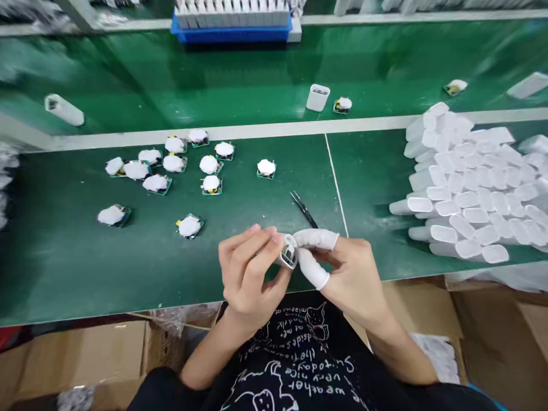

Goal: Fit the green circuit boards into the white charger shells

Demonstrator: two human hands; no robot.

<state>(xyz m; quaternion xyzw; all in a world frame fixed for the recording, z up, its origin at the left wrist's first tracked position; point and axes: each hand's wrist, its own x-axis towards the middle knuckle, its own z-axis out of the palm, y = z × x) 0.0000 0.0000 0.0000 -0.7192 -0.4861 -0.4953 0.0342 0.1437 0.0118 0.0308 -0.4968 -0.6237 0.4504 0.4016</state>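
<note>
Near the bench's front edge my left hand [254, 268] is wrapped round a white plastic charger casing [287, 256], its open end facing right. Inside that end a circuit board shows in part. My right hand [342, 262] wears white finger cots on thumb and forefinger, and these fingertips meet at the casing's rim. Whether they pinch the rim or a small part there is hidden. Black tweezers [305, 209] lie just beyond my hands. To the left sit several small circuit boards topped with white pads, one of them a nearby board [189, 226].
Many white casings [471, 194] are stacked at the right of the green bench [171, 274]. A blue tray [231, 34] of upright white parts stands on the shelf behind. More casings and boards rest on the ledge, and cardboard boxes [85, 354] lie below the front edge.
</note>
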